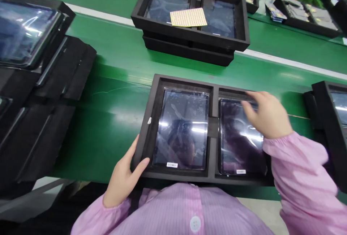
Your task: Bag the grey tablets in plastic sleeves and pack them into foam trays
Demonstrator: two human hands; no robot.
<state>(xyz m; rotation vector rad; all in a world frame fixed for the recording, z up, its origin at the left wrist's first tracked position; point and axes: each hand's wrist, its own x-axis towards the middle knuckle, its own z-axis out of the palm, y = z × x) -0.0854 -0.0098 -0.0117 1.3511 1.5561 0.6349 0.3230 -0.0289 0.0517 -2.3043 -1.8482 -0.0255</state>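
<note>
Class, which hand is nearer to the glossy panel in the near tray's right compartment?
Right. The right hand is over that panel's upper right part; the left hand is farther away, at the tray's lower left corner.

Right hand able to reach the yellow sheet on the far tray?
Likely yes: the right hand looks empty and the yellow sheet lies uncovered atop the far tray, though it seems to need a forward stretch.

white label (172, 165) on the left tablet (183, 126), second label (241, 172) on the right tablet (240, 143), print on both too small to read
</note>
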